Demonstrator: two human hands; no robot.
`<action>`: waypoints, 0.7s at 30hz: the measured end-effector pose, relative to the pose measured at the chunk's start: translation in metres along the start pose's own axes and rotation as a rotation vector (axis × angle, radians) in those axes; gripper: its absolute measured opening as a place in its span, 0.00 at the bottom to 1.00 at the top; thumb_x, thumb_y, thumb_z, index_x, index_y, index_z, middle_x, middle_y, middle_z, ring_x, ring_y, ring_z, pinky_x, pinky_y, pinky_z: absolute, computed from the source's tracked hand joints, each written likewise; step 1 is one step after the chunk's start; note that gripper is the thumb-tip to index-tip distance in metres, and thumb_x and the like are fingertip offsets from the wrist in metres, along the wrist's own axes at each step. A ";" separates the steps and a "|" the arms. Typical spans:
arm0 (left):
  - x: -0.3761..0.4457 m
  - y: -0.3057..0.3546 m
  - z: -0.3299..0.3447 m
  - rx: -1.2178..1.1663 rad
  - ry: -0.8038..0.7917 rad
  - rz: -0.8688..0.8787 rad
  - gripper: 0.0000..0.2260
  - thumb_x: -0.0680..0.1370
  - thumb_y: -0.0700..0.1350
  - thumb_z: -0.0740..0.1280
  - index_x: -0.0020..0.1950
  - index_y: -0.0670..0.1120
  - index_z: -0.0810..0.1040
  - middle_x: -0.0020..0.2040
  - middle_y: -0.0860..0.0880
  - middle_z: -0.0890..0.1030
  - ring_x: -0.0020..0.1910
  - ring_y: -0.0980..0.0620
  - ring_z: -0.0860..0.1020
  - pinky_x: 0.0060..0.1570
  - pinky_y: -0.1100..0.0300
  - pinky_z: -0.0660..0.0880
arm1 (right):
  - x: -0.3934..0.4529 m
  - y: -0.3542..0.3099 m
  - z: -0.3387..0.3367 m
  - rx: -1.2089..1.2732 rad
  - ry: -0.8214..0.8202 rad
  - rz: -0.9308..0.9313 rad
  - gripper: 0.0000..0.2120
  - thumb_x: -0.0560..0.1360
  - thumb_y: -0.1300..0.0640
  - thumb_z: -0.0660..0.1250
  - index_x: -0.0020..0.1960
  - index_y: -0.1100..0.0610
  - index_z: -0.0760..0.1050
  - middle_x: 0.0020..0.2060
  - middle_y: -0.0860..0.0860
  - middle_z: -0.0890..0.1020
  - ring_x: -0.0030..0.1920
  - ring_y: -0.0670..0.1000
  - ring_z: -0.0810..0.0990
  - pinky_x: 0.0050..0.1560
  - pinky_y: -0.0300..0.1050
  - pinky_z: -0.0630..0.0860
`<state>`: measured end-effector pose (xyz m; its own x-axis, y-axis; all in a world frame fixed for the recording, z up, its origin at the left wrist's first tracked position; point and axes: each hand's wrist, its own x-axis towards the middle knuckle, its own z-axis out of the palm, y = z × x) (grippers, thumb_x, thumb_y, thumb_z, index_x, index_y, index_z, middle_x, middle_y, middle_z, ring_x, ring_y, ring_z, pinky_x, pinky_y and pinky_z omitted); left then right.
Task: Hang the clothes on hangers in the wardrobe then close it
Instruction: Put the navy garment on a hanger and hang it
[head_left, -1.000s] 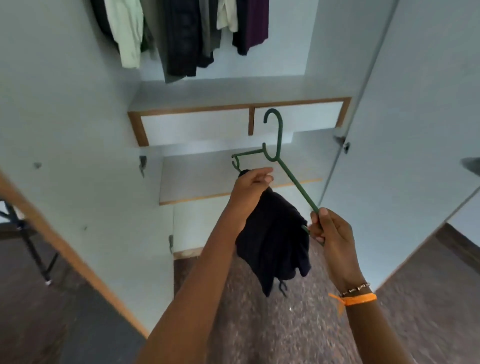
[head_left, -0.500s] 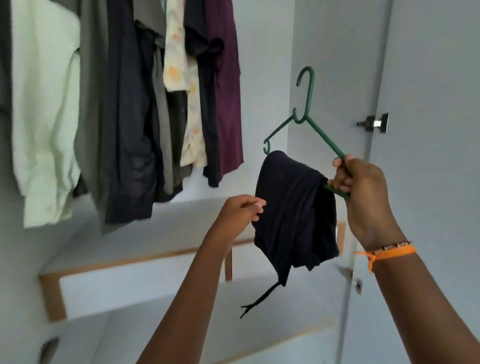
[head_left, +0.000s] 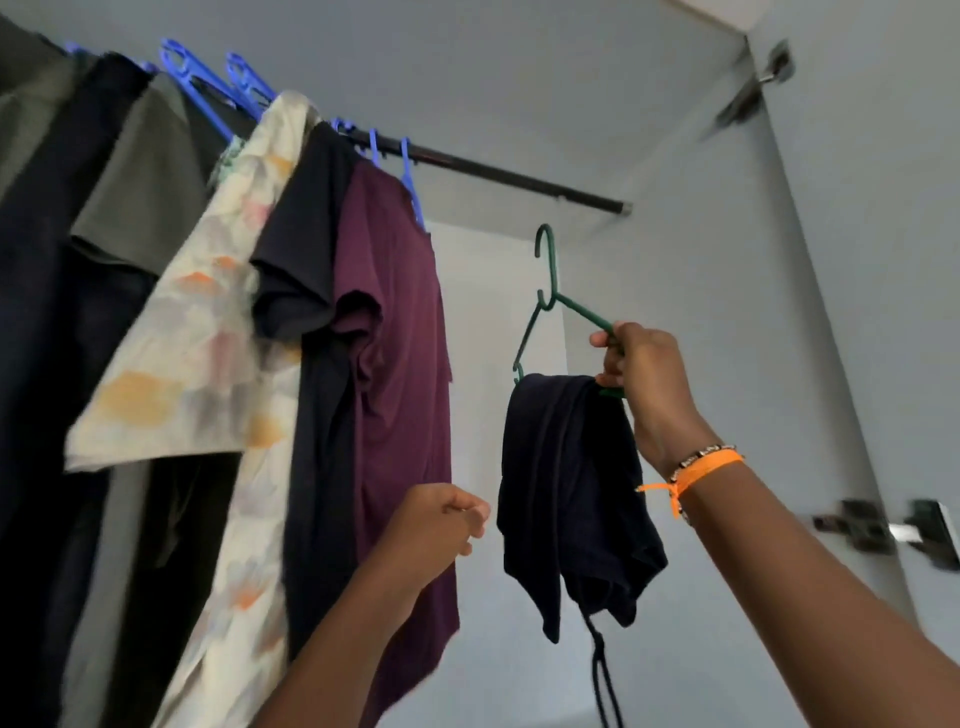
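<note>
Right hand (head_left: 641, 374) up high, fingers curled tight around the right end of the green hanger (head_left: 550, 306). Thumb on the slanted arm, other fingers by the lower bar. Hook pointing up, just under the rod (head_left: 509, 174), not on it. Below the bare right end of the rod, well right of the purple shirt (head_left: 400, 374).

Dark shorts (head_left: 569, 488) folded over the lower bar, hanging down just left of and under the right hand, touching its wrist side. Thin cord dangling from the bottom of the shorts.

Left hand (head_left: 439, 525) lower down, between the purple shirt and the shorts. Fingers curled in, holding nothing. Near the shorts but not touching them; cannot tell if touching the purple shirt behind it.

Orange band (head_left: 698, 467) and bead bracelet on the right wrist.

On the rod, left of the green hanger: purple shirt first, then a dark shirt (head_left: 306, 270), a flower shirt (head_left: 208, 332), a grey-green shirt (head_left: 145, 171) and more dark clothes, all on blue hangers (head_left: 208, 83). Packed close together, touching.

Right of the rod: open door (head_left: 883, 260) with metal hinges (head_left: 883, 525), one low and one up high by the top corner.
</note>
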<state>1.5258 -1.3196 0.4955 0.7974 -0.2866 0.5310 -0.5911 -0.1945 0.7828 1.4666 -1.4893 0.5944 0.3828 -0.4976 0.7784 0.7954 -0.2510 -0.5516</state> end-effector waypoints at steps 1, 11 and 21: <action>0.020 0.002 0.001 0.013 0.018 0.019 0.06 0.78 0.40 0.64 0.48 0.45 0.81 0.42 0.51 0.81 0.37 0.57 0.77 0.32 0.71 0.69 | 0.023 0.007 0.010 0.005 -0.010 -0.017 0.14 0.78 0.60 0.54 0.37 0.58 0.74 0.17 0.42 0.64 0.21 0.43 0.63 0.32 0.39 0.63; 0.183 0.046 -0.011 0.141 0.201 0.195 0.05 0.78 0.43 0.65 0.47 0.47 0.81 0.40 0.52 0.82 0.35 0.59 0.77 0.32 0.70 0.69 | 0.238 0.019 0.091 0.218 -0.046 -0.138 0.15 0.77 0.62 0.53 0.33 0.59 0.70 0.30 0.52 0.73 0.25 0.48 0.63 0.29 0.41 0.60; 0.241 0.074 -0.021 0.262 0.262 0.249 0.06 0.78 0.46 0.66 0.50 0.46 0.80 0.43 0.51 0.82 0.37 0.57 0.78 0.36 0.66 0.70 | 0.317 0.007 0.126 0.206 -0.217 -0.077 0.17 0.80 0.62 0.51 0.64 0.68 0.69 0.33 0.52 0.72 0.26 0.46 0.62 0.23 0.35 0.62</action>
<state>1.6767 -1.3833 0.6888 0.6106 -0.1139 0.7837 -0.7527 -0.3909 0.5297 1.6532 -1.5441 0.8753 0.3911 -0.2891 0.8738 0.8961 -0.0969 -0.4332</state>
